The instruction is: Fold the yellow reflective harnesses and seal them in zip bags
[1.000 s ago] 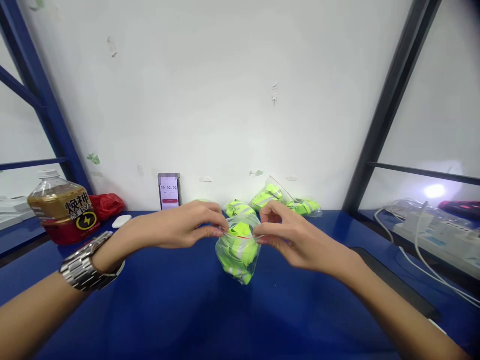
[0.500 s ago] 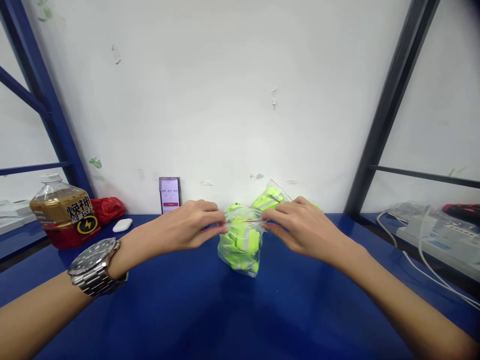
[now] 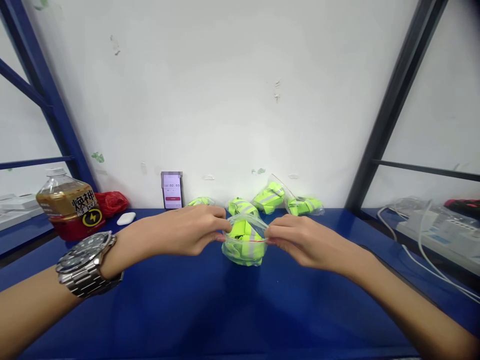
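Observation:
Between my hands is a clear zip bag point(image 3: 244, 258) with a red line along its mouth. Inside it lies a folded fluorescent yellow-green vest point(image 3: 245, 235) with silver reflective strips. My left hand point(image 3: 198, 227), with a metal watch point(image 3: 88, 265) on the wrist, pinches the left end of the bag's mouth. At the right end, my right hand point(image 3: 300, 237) is closed on the rim. The mouth gapes open in a loop, and the vest shows through it.
Several more bagged yellow-green bundles point(image 3: 270, 197) lie along the wall. On the left stand a large drink bottle point(image 3: 69, 205), a red plastic bag point(image 3: 112, 201), a white earphone case point(image 3: 126, 218) and a propped phone point(image 3: 172, 192). White cables point(image 3: 416, 260) run along the right side of the blue table point(image 3: 210, 310).
The bag's mouth, pressed nearly flat before, now gapes open and tips toward me. Both hands have come slightly lower and a little further apart. More of the bundles behind show.

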A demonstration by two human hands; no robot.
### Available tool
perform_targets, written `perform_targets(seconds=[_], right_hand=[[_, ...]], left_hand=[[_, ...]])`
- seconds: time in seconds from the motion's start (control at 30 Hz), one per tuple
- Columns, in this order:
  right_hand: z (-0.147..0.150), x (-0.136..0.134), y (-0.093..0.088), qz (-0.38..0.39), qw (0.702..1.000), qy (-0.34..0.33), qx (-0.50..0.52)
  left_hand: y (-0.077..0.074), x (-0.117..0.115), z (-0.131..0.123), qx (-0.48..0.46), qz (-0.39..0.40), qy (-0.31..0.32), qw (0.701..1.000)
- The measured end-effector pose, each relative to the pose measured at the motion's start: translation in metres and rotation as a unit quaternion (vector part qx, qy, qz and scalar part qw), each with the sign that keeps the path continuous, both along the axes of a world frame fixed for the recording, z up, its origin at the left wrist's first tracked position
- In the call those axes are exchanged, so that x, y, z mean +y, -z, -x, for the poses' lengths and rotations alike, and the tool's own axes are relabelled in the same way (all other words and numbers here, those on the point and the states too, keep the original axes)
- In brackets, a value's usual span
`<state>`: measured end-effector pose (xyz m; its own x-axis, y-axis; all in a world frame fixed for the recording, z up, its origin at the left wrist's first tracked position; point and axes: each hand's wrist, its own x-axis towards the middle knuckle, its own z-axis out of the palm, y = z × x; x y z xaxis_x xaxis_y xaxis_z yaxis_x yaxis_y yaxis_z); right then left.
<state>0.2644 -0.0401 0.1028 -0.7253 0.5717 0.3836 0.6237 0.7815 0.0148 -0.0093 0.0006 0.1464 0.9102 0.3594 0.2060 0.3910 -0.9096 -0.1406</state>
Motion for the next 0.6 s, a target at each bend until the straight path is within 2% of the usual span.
perform_targets(seconds=[0.1,0.33,0.43,0.6], right_hand=[[-0.005,-0.001,0.001,-0.013,1.0,-0.009,0.012],[-0.019,-0.001,0.01,-0.09,0.995,0.022,0.026],[-0.019,0.003,0.015,-0.11,0.993,0.013,0.043],[-0.016,0.007,0.017,-0.132,0.989,-0.022,0.069]], left_hand=[[-0.001,0.005,0.001,0.045,-0.018,0.01,0.999],[0.012,0.015,0.008,0.003,-0.117,0.016,0.993],[0.014,0.013,0.012,-0.01,-0.059,0.007,0.998],[0.003,-0.002,0.009,0.007,0.071,-0.023,0.997]])
